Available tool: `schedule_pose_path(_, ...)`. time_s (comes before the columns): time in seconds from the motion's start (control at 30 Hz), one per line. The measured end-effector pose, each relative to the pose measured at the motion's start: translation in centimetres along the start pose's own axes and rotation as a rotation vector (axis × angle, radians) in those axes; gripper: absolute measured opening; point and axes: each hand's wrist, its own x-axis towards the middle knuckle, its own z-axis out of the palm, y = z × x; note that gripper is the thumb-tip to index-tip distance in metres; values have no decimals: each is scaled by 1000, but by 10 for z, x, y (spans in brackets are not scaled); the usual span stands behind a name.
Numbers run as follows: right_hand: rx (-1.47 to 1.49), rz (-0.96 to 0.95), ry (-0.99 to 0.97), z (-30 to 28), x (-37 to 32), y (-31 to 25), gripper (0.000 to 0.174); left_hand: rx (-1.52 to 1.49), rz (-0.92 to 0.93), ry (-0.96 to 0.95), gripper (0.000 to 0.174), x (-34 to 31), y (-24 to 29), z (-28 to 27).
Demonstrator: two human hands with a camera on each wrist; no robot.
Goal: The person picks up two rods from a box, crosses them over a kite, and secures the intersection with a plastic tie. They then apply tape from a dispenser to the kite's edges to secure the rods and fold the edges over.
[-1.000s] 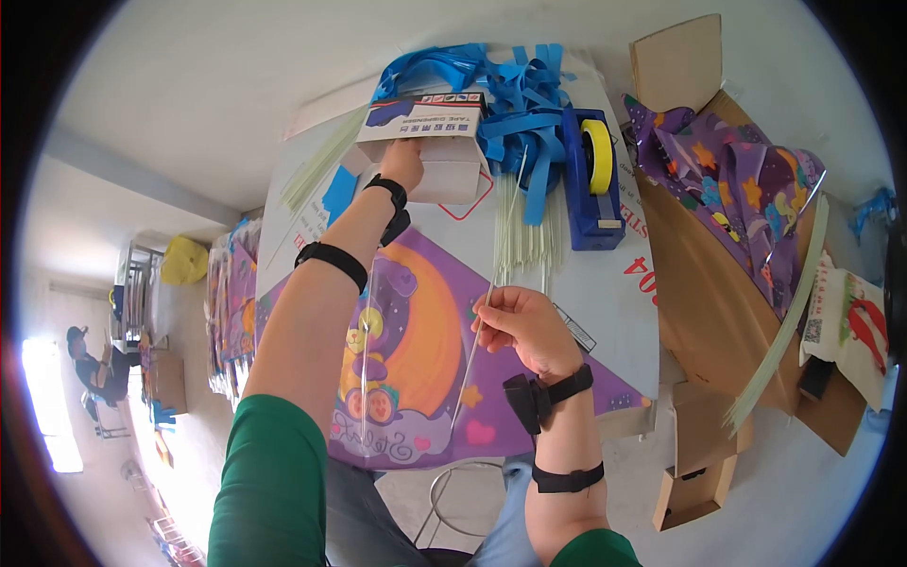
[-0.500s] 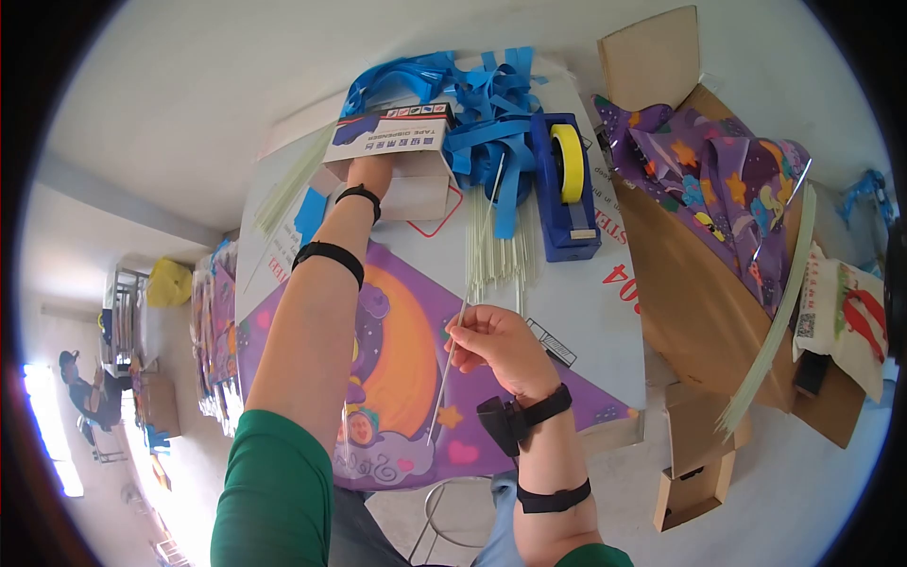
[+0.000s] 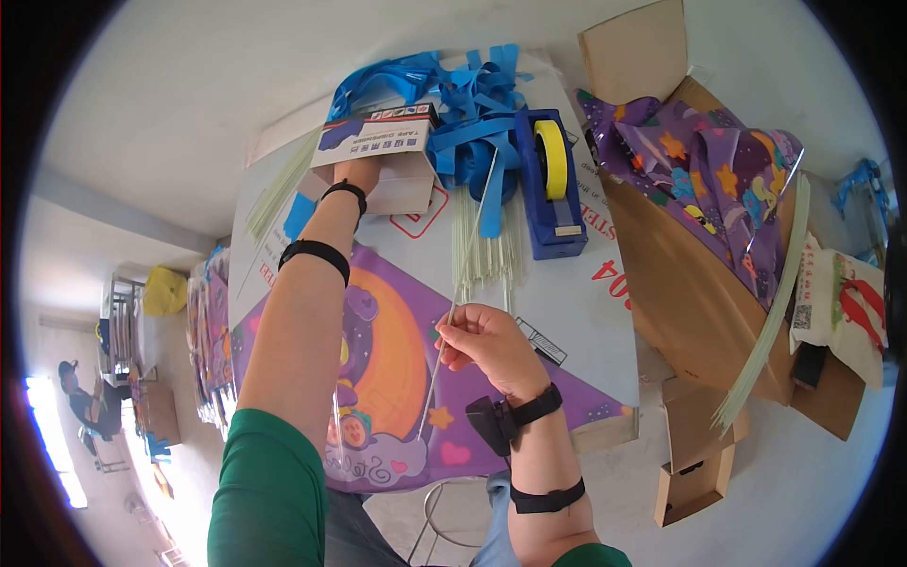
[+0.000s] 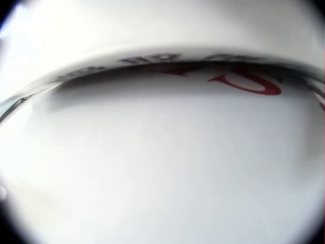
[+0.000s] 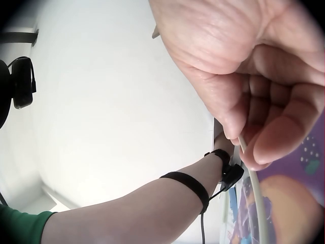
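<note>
My left hand point(image 3: 359, 173) reaches into the open side of a tape dispenser box point(image 3: 392, 140); its fingers are hidden inside. Blurred white card of the box point(image 4: 162, 152) fills the left wrist view. Between thumb and fingertips, my right hand point(image 3: 487, 345) pinches a thin pale rod point(image 5: 260, 208), which slants over the purple sheet. That sheet point(image 3: 397, 331), printed with an orange moon, lies on the table in front of me, its point toward the box. The right wrist view shows the right hand's curled fingers point(image 5: 277, 137) close up.
Behind the hands lie blue strips point(image 3: 482, 132), a bundle of pale rods point(image 3: 487, 250) and a blue tape dispenser point(image 3: 556, 227) with yellow tape. More rods point(image 3: 283, 189) lie at left. At right, a large carton point(image 3: 690, 274) holds purple printed material point(image 3: 718, 170). A person point(image 3: 80, 392) sits far left.
My left hand has gone deeper into the box. The right hand keeps pinching the rod. The whole scene has shifted left in the head view.
</note>
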Motion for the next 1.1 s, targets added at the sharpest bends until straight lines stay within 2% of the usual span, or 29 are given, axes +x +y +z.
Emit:
schedule_pose_path(0.07,10,-9,5,0,0,0,14,24,-15,-65,41,0,4,-6)
schedule_pose_path(0.27,-4,-3,15,0,1,1,15,-92,13,52,41,3,-15,32)
schedule_pose_path(0.37,-16,-2,17,0,2,2,15,-182,-49,-10,40,2,-15,24)
schedule_pose_path(0.43,-5,-3,17,1,2,2,15,-227,-33,53,37,3,-16,26)
schedule_pose_path(0.53,0,-10,24,2,2,2,15,-105,30,39,36,2,-13,24)
schedule_pose_path(0.63,-10,-7,30,3,1,1,15,-201,-16,26,37,5,-16,28)
schedule_pose_path(0.77,-12,-6,41,5,2,0,15,-151,-4,25,38,8,-19,36)
schedule_pose_path(0.93,-18,-21,45,5,4,2,15,-262,-120,1,38,0,-12,25)
schedule_pose_path(1.1,2,-21,35,6,6,2,15,-240,-98,-2,35,-12,-4,3)
